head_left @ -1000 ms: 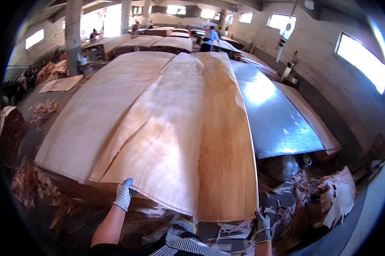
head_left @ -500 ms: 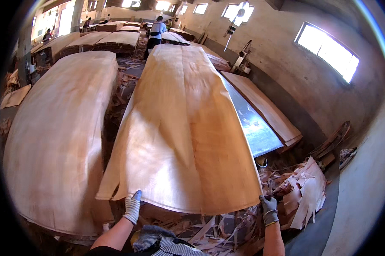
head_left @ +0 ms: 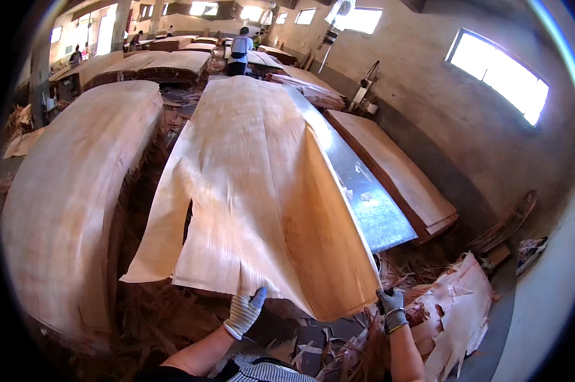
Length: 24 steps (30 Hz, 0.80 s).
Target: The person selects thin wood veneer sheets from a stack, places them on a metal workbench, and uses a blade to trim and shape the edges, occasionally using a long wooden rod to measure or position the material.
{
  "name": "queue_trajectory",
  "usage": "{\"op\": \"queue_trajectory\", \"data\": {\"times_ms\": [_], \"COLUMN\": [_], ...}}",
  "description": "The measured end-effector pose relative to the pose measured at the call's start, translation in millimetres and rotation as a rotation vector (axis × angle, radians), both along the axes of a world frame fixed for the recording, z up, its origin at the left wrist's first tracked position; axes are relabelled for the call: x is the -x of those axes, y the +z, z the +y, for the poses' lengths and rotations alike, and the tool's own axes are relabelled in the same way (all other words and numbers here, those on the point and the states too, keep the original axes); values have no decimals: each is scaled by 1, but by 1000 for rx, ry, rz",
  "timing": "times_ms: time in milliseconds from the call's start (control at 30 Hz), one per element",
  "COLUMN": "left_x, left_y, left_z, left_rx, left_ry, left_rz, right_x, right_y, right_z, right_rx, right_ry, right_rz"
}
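Tan, long, thin wood-veneer sheet (head_left: 236, 184), held up at near end, reaching far along left of and partly over shiny blue-grey metal worktop (head_left: 381, 226). Near edge pinched by white-striped-gloved left hand (head_left: 245, 313), thumb showing, other fingers partly hidden; right near corner pinched between fingers of grey-gloved right hand (head_left: 392, 307). Since half a second ago, left hand brought closer to right, right side bent into deeper fold, split near left edge spread wider. Overlapping pale curved veneer stack (head_left: 71, 204) at left a second ago, now well apart from it. Judged mid-handling: clear of stack, but slack, not yet flat. Farther right, beyond worktop, second veneer stack (head_left: 399, 172); near right, heap of torn veneer scraps (head_left: 459, 305).
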<state>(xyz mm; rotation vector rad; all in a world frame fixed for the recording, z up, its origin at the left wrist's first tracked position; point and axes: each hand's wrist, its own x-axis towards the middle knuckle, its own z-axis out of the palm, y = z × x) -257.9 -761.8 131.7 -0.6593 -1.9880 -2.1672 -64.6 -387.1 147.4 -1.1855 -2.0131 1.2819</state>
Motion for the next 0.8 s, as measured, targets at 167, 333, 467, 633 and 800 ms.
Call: {"op": "queue_trajectory", "data": {"times_ms": [167,333,467,633,800], "left_x": [9,39,39,23,35], "left_y": [9,-87,-99,-144,-147], "left_z": [39,85,126,140,163], "left_rx": [306,101,-387,-556,-679], "left_ry": [-59,186,40,-3,-46], "left_rz": [-539,-552,-1078,-1387,-1362], "right_x": [62,136,147,141,165], "right_y": [9,-31,-34,-32,-35], "right_z": [57,129,203,265,316], "right_rx": [209,186,186,66,55], "right_ry": [23,109,51,66,120], "right_rz": [16,290,43,24,-39]}}
